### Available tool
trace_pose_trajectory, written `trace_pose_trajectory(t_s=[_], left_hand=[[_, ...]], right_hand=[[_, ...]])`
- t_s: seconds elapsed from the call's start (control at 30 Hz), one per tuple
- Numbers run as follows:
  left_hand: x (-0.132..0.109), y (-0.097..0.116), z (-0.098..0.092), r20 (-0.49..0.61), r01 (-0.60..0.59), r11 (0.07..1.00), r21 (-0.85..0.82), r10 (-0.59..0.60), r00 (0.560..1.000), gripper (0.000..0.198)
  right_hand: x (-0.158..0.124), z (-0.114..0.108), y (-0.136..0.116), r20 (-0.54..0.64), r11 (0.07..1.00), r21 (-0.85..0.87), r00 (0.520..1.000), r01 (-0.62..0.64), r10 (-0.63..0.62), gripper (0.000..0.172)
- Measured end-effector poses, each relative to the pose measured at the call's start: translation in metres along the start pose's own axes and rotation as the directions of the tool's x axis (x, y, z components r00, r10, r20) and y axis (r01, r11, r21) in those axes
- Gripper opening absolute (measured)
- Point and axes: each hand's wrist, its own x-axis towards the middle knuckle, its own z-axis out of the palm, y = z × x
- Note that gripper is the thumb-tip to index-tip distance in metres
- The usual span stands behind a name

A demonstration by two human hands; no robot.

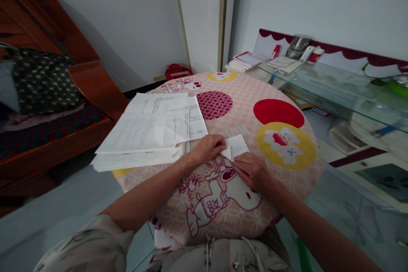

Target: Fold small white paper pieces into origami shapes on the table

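Note:
A small folded piece of white paper lies on a round table covered with a pink cartoon-print cloth. My left hand presses on the paper's left edge with the fingers curled down on it. On the paper's near edge, my right hand has its fingers pressed together along the fold. Left of my hands lies a stack of printed white sheets, the top one with a folded corner.
A wooden sofa with dark cushions stands to the left. A tall white appliance is at the back. A glass shelf unit with books, cups and a pot runs along the right.

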Motion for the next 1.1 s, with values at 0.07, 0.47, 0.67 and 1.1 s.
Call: trace_pose_trajectory(t_s=[0.07, 0.47, 0.67, 1.1], left_hand=[[0.001, 0.000, 0.001, -0.007, 0.010, 1.000, 0.004, -0.010, 1.000, 0.009], [-0.017, -0.014, -0.016, 0.109, -0.263, 0.960, -0.100, 0.273, 0.956, 0.021], [-0.019, -0.010, -0.013, -0.032, -0.205, 0.979, -0.023, 0.204, 0.978, 0.035], [-0.015, -0.005, 0.007, -0.045, -0.118, 0.990, 0.081, 0.122, 0.992, 0.070]], right_hand=[[0.000, 0.000, 0.000, 0.000, 1.000, -0.001, 1.000, -0.003, 0.003, 0.024], [0.000, 0.000, 0.006, -0.167, 0.998, -0.026, 0.985, -0.049, 0.044, 0.018], [0.000, -0.004, 0.030, -0.311, 0.912, 0.036, 0.863, -0.408, 0.399, 0.033], [0.002, 0.001, 0.025, -0.168, 0.790, 0.404, 0.812, -0.461, 0.559, 0.034]])
